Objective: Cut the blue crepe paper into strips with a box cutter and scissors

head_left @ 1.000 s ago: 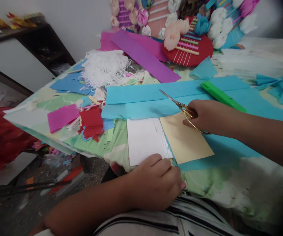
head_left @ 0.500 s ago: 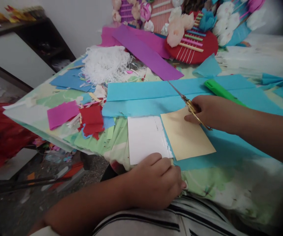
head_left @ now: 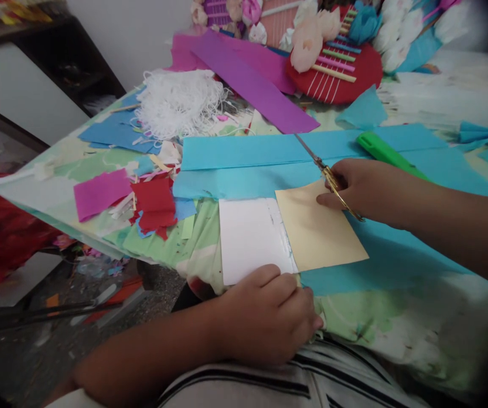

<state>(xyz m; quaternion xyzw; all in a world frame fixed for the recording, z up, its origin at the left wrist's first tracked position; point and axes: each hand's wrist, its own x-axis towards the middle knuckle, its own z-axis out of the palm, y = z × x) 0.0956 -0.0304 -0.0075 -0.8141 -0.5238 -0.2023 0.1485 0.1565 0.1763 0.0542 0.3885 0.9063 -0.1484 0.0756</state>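
Observation:
My right hand [head_left: 354,184] is closed around gold-handled scissors [head_left: 324,169], whose blades point up and left over the blue crepe paper [head_left: 235,153]; it also touches the top right part of a cream paper square [head_left: 320,226]. Left of that square lies a white card [head_left: 250,238], its right side meeting the cream paper's edge. My left hand [head_left: 273,317] rests with curled fingers at the table's front edge, against the bottom of the white card. Whether anything is inside those fingers is hidden.
A green cutter [head_left: 388,154] lies on the blue paper. Behind are a purple strip [head_left: 256,85], white string [head_left: 180,105] and a red round craft piece [head_left: 337,73]. Red scraps [head_left: 154,204] and a magenta piece [head_left: 102,194] lie left.
The cream paper has shifted slightly left, closer over the white card's right edge. The whole view has moved a little; both hands keep the same pose.

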